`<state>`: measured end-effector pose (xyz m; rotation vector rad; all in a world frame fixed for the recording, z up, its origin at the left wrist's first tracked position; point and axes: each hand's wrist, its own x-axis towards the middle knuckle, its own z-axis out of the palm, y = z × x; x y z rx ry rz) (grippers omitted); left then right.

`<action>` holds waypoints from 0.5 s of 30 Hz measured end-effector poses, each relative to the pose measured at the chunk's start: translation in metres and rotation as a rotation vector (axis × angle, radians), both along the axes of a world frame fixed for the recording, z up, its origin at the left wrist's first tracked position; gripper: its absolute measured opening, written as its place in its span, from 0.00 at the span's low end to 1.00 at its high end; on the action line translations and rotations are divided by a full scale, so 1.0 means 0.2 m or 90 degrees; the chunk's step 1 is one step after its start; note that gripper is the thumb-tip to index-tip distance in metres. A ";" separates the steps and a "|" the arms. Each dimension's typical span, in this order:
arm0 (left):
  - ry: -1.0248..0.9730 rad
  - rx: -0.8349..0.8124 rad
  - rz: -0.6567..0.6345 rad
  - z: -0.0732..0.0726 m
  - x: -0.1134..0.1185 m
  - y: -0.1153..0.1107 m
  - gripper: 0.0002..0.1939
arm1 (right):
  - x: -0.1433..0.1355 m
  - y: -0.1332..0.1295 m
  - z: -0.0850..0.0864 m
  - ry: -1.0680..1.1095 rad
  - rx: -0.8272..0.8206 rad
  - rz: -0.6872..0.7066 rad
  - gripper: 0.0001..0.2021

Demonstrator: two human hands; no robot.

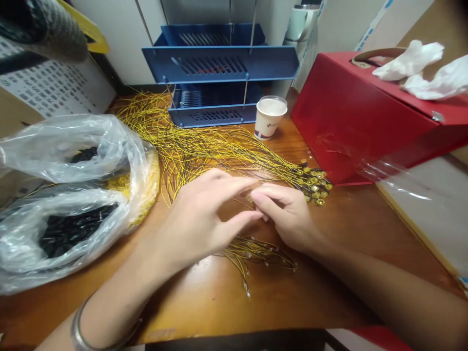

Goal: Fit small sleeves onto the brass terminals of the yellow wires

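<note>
My left hand (pixel 208 209) arches over the wires with thumb and index finger apart, their tips close to the right fingertips. Opposite it, my right hand (pixel 290 214) is closed in a pinch on a small yellowish cap (pixel 250 198), partly hidden by the fingers. A thin wire runs between the hands; its end is hidden. Below them lies a bunch of yellow and black wires (pixel 256 249) with small clear tips. Behind the hands spreads a large bundle of yellow and black wires (pixel 204 144), ending at the right in a cluster of yellow-capped ends (pixel 314 183).
At the left stand clear plastic bags (pixel 106 131) holding black pieces (pixel 76 229) and yellow pieces (pixel 144 195). A blue tiered rack (pixel 219 63) and a paper cup (pixel 270 119) stand at the back. A red box (pixel 351 112) with crumpled tissues (pixel 411 61) occupies the right.
</note>
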<state>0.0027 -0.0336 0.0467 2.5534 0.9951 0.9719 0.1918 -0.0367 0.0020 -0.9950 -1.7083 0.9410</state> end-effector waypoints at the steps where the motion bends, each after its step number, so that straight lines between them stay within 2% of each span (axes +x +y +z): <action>1: -0.004 0.008 -0.005 -0.02 0.02 0.02 0.16 | 0.00 0.00 0.00 0.015 -0.003 -0.002 0.15; 6: -0.034 0.060 -0.056 -0.10 0.02 0.11 0.16 | 0.00 -0.01 -0.01 0.077 -0.066 -0.021 0.19; 9: -0.070 0.060 -0.093 -0.13 0.01 0.14 0.11 | -0.01 0.01 -0.01 0.067 -0.074 -0.023 0.20; 13: -0.112 0.060 -0.085 -0.17 0.02 0.13 0.11 | 0.00 0.03 0.06 -0.074 0.040 -0.054 0.15; 15: -0.128 0.058 -0.043 -0.19 0.02 0.13 0.12 | 0.04 -0.07 0.11 -0.133 0.126 -0.133 0.10</action>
